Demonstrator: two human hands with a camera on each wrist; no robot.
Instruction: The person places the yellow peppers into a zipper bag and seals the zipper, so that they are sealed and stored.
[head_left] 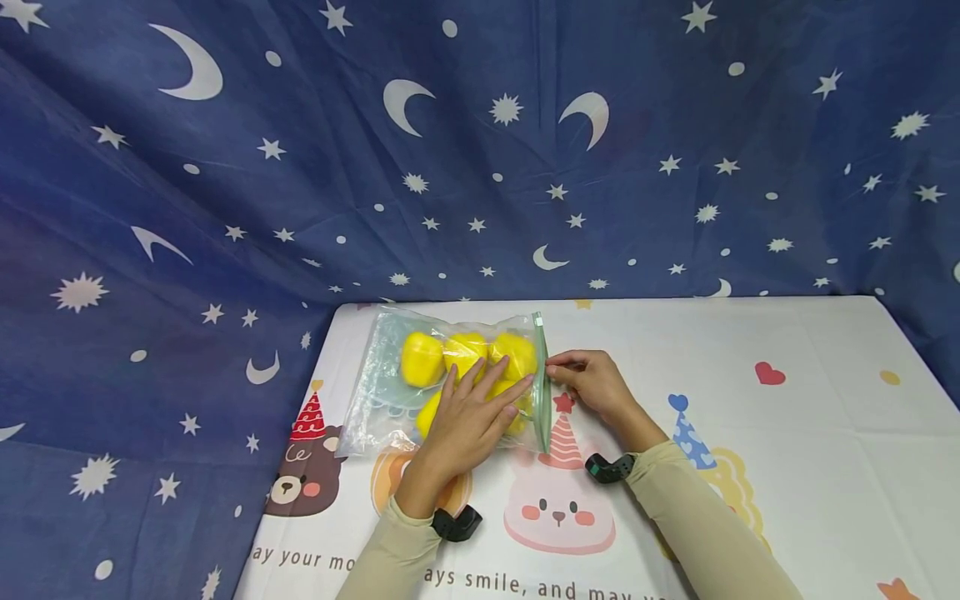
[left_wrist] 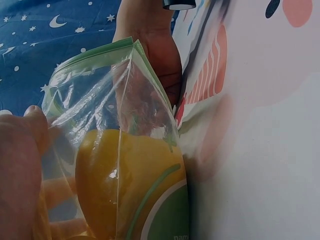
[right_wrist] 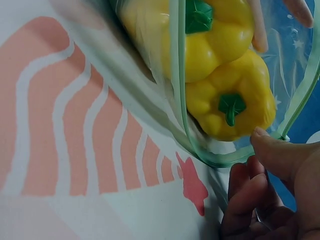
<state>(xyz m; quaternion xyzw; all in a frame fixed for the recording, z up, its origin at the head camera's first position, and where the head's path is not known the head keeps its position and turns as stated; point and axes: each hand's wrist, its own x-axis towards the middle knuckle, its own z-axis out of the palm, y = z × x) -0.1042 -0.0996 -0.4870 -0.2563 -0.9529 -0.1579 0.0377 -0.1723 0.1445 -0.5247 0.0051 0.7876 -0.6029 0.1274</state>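
A clear zip bag (head_left: 382,392) with a green-edged mouth lies on the table, holding several yellow bell peppers (head_left: 422,360) with green stems. My left hand (head_left: 468,421) rests on top of the bag with its fingers spread over the peppers. At the bag's right end, my right hand (head_left: 596,387) pinches the green rim (right_wrist: 235,159) between thumb and fingers. The mouth gapes in the right wrist view, where two pepper stems face it. Through the plastic in the left wrist view, a yellow pepper (left_wrist: 105,185) shows beside the left fingers (left_wrist: 35,122).
A white tablecloth (head_left: 810,467) printed with cartoon animals and lettering covers the table. Behind and to the left hangs a dark blue curtain (head_left: 480,250) with moons and stars. Each wrist wears a black camera (head_left: 609,468).
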